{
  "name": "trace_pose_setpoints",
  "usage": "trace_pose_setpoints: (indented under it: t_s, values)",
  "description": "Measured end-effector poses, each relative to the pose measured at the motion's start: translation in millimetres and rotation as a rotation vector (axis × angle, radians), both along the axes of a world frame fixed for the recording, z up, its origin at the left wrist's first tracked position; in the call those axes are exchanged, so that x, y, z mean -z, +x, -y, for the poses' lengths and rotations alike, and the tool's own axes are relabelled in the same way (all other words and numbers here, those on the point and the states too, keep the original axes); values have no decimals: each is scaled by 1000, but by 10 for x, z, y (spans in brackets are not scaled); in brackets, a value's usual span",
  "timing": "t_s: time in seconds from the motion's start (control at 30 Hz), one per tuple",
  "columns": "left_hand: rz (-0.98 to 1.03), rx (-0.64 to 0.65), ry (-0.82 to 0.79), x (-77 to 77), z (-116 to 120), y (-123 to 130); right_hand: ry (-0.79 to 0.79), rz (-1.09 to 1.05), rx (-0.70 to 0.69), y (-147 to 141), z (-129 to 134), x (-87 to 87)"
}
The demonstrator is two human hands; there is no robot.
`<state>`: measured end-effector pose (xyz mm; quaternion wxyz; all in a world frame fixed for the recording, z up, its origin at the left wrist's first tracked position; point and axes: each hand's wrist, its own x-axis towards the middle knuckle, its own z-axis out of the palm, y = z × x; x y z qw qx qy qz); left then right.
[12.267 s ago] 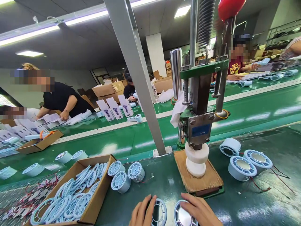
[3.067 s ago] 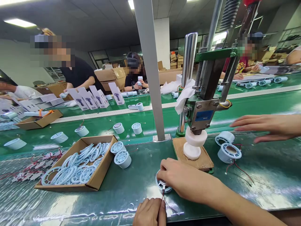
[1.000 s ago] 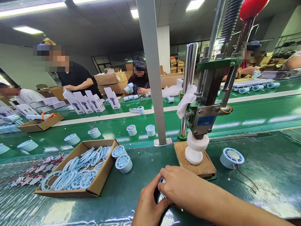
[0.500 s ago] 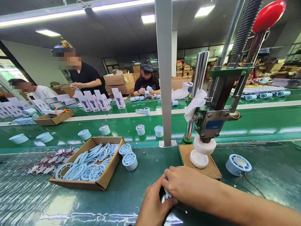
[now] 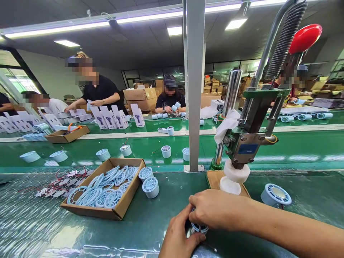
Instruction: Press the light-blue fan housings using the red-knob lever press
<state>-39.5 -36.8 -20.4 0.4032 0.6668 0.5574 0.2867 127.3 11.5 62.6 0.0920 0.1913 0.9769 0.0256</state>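
Near edge of the table (image 5: 150, 218): left hand (image 5: 178, 238) and right hand (image 5: 215, 211) together around a small round part (image 5: 199, 227). Just behind them, a press (image 5: 243, 143) on a board (image 5: 213, 178). Right of the press, a lone round housing (image 5: 275, 194). Left, a box (image 5: 107, 211) of rings, two housings (image 5: 148, 182) at its right side. Farther back, a belt (image 5: 295, 143) carrying more housings (image 5: 126, 149).
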Motion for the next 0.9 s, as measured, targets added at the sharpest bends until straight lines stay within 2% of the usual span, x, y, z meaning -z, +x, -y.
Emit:
trace_pose_setpoints:
  t_s: [0.27, 0.4, 0.53, 0.7, 0.83, 0.9]
  values:
    - [-59, -50, -23, 86, -5, -27, 14, -21, -19, 33, -19, 75]
    - [-63, -8, -9, 107, -16, -30, 19, -17, -34, 44, -39, 29]
    - [-56, -17, 7, 103, -30, -10, 10, -8, -36, 23, -15, -24]
    - [41, 88, 70, 74, -46, 30, 20, -39, -14, 39, 99, 72]
    - [9, 16, 60, 95, -46, 24, 65, -107, 16, 110, 116, 122]
    - [0, 26, 48, 93, -41, 21, 65, -125, 18, 128, 100, 107]
